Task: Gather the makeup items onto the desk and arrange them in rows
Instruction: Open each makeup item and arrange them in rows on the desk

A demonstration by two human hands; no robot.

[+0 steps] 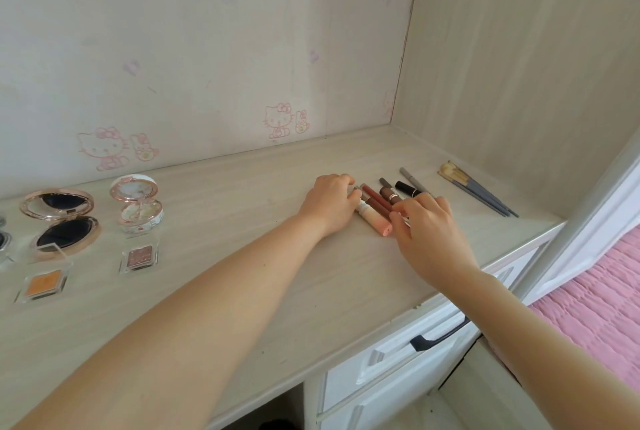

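On the pale wooden desk (pixel 242 256) a tight bunch of lip products lies side by side: a pink tube (pixel 375 221), a red-brown pencil (pixel 377 199), a brown lipstick (pixel 388 194) and a black tube (pixel 408 188). My left hand (pixel 329 204) presses against the left side of the bunch, fingers curled on the pink tube's cap end. My right hand (pixel 429 232) rests on the near right ends of the tubes, fingertips touching them. A grey pencil (pixel 412 180) lies just behind. Several makeup brushes (pixel 474 189) lie to the right.
At the left stand an open rose-gold compact (pixel 62 218), an open white floral compact (pixel 138 204), an orange eyeshadow pan (pixel 43 286) and a brown glitter eyeshadow pan (pixel 140 256). White drawers with a black handle (pixel 440 336) sit under the desk edge. A pink bed cover (pixel 595 298) is at the right.
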